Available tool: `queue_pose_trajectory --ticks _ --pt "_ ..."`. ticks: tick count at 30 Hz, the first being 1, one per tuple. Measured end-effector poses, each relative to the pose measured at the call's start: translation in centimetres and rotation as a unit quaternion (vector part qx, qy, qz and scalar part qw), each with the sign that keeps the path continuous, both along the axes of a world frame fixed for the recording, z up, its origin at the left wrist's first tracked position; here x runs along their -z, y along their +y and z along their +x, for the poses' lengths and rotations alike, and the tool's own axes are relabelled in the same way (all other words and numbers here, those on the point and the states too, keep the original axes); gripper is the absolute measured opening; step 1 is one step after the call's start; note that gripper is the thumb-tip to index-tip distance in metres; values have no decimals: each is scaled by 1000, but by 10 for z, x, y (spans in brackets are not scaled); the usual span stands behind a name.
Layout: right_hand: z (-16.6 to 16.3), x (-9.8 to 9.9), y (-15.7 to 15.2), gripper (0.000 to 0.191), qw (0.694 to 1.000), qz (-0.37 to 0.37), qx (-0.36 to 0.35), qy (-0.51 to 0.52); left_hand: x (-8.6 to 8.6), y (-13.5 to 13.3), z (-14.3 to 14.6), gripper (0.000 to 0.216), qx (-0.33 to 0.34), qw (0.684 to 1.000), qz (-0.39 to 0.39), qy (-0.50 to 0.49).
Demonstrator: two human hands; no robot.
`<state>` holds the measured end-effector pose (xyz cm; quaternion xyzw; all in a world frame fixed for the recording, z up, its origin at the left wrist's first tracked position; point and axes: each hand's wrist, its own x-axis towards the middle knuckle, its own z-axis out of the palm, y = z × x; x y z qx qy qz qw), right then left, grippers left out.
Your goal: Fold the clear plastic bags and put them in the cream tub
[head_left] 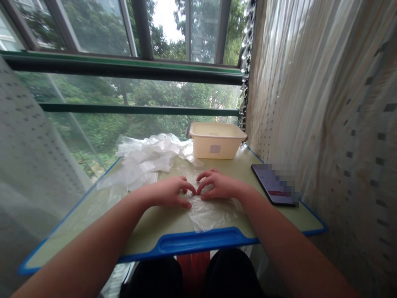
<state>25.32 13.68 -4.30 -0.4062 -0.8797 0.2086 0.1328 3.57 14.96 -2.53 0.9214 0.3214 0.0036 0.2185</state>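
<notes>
A clear plastic bag (204,213) lies spread and wrinkled near the front of the table, under my two hands. My left hand (173,192) comes in from the left, its fingers bent and its thumb apart from the index finger. Opposite it, my right hand (218,185) has its fingers curved and spread, with fingertips on or just over the plastic. The two index fingertips meet or nearly meet above the bag. Neither hand shows a grip on it. Behind my left hand lies a loose pile of clear plastic bags (145,155).
A cream plastic bin (203,145) with a small label stands at the back. At the right lies a dark tablet or phone (268,188), partly blurred out. The pale green table (149,231) has a blue raised rim. Curtains hang on both sides; a railing and windows are behind.
</notes>
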Motion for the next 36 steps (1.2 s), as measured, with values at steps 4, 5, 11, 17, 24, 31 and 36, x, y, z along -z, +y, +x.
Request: queue_pose_trajectory --ticks 4,5,11,17,24,31,36 --pt "0 0 1 21 1000 -1 -3 2 3 7 -1 39 -10 998 -45 -40" --pt "0 1 1 22 1000 0 -3 2 4 9 -1 37 -13 998 -41 -44" --pt "2 2 1 25 1000 10 1 -11 6 7 -1 41 -10 998 -55 -18" --pt "6 1 2 30 1000 -2 2 -20 4 7 -4 40 -28 999 -45 10" --pt "5 3 1 28 1000 24 -3 -13 -4 5 -4 51 -47 999 -8 -17" --pt "8 -5 2 19 999 31 -2 42 6 24 -6 52 -222 961 133 -94" --pt "24 3 25 25 964 119 226 73 23 25 1 56 -269 933 237 -19"
